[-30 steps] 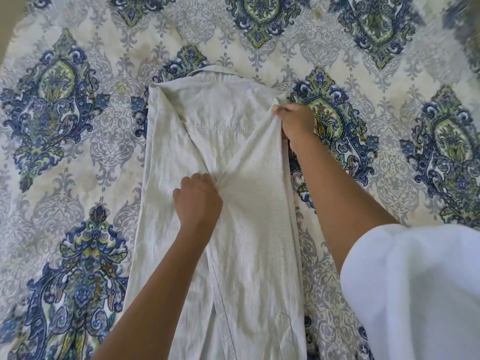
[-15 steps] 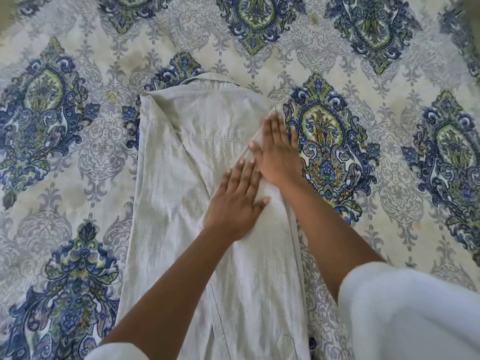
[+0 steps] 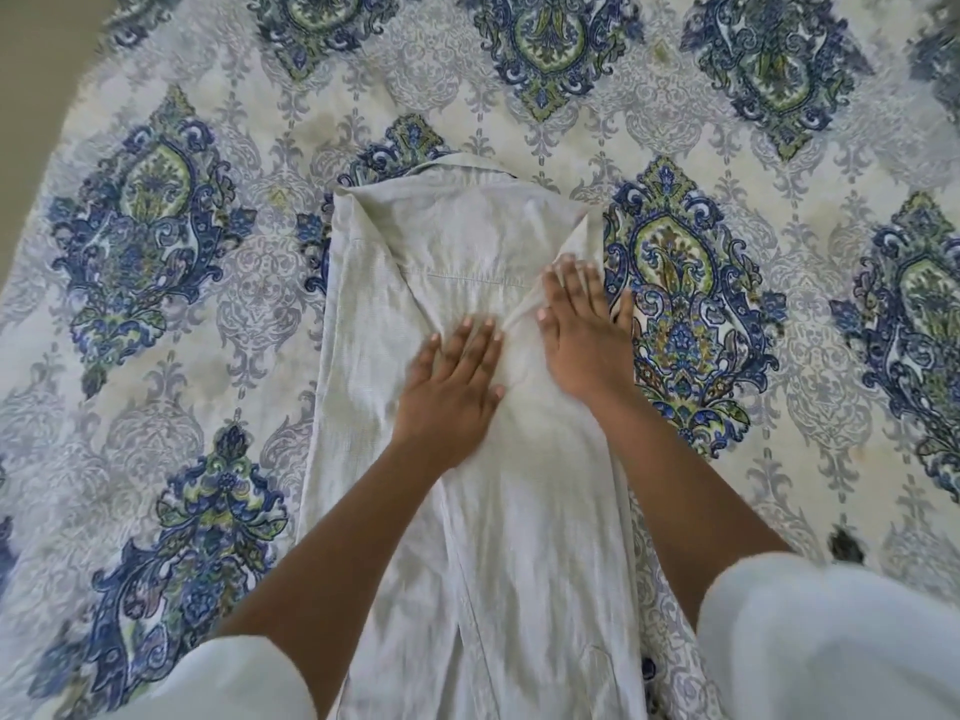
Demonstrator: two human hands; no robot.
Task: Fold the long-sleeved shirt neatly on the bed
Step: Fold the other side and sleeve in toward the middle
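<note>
A pale grey long-sleeved shirt (image 3: 457,241) lies lengthwise on the bed, collar end away from me. Both sides and sleeves are folded in over its back, so it forms a long narrow strip. My left hand (image 3: 452,379) lies flat on the middle of the shirt, fingers straight and spread. My right hand (image 3: 584,330) presses flat on the folded-in right sleeve near the shirt's right edge. The two hands sit side by side, almost touching. My forearms hide part of the shirt's lower half.
The bed is covered by a cream bedspread (image 3: 208,356) with blue and green medallions. Its left edge runs off at the upper left, with bare floor (image 3: 31,70) beyond. My white sleeves fill the lower corners. A small dark spot (image 3: 847,548) lies on the cover at right.
Both hands let go of the pinched sleeve fabric and flattened onto the shirt. They have since slid slightly toward me and spread apart over the fold.
</note>
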